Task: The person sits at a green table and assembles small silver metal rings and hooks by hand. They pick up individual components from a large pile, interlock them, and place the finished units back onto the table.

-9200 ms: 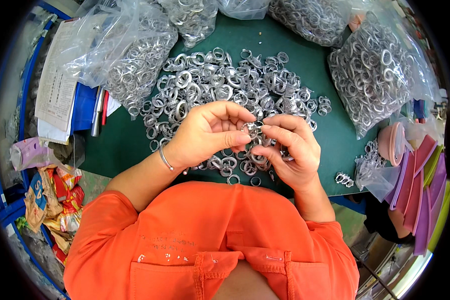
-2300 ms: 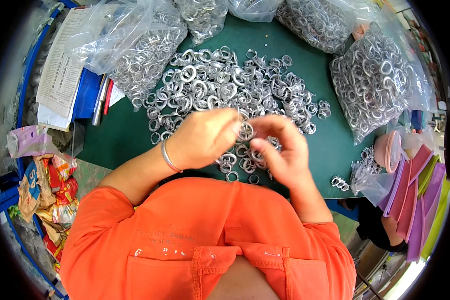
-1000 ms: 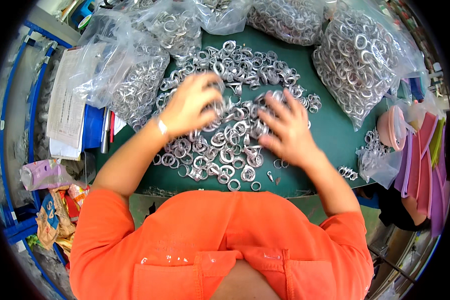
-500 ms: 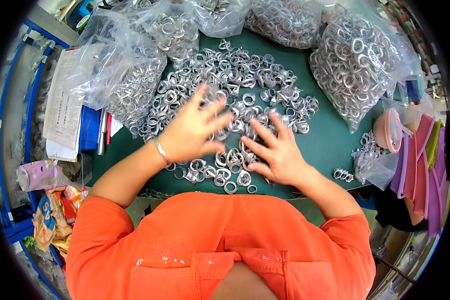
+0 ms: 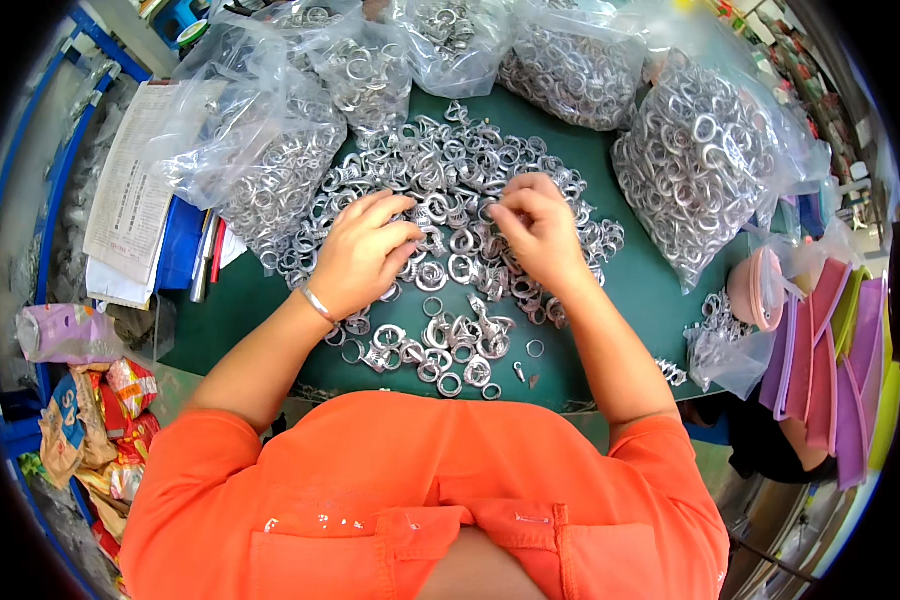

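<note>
A wide heap of silver-grey metal rings [image 5: 450,165] is spread over the green table. My left hand [image 5: 362,250], with a bangle on its wrist, rests at the heap's left side; its fingers are bent and apart, touching rings. Across from it, my right hand [image 5: 542,235] has its fingers curled in and the thumb close to the index finger over the rings. What lies between those fingertips is too small to make out. Closer to me sits a smaller cluster of rings [image 5: 435,352], with a loose ring [image 5: 535,348] and a small metal piece [image 5: 519,371] to its right.
Clear plastic bags full of rings stand along the back, one large bag [image 5: 695,150] at the right. A pink cup [image 5: 756,290] and a small bag of rings [image 5: 725,345] are near the right edge. Papers [image 5: 130,190] and pens [image 5: 210,260] lie at the left.
Both hands, spread and blurred before, have bent their fingers. My right hand has moved up onto the heap, while the left has shifted slightly. The near cluster of rings shows more fully.
</note>
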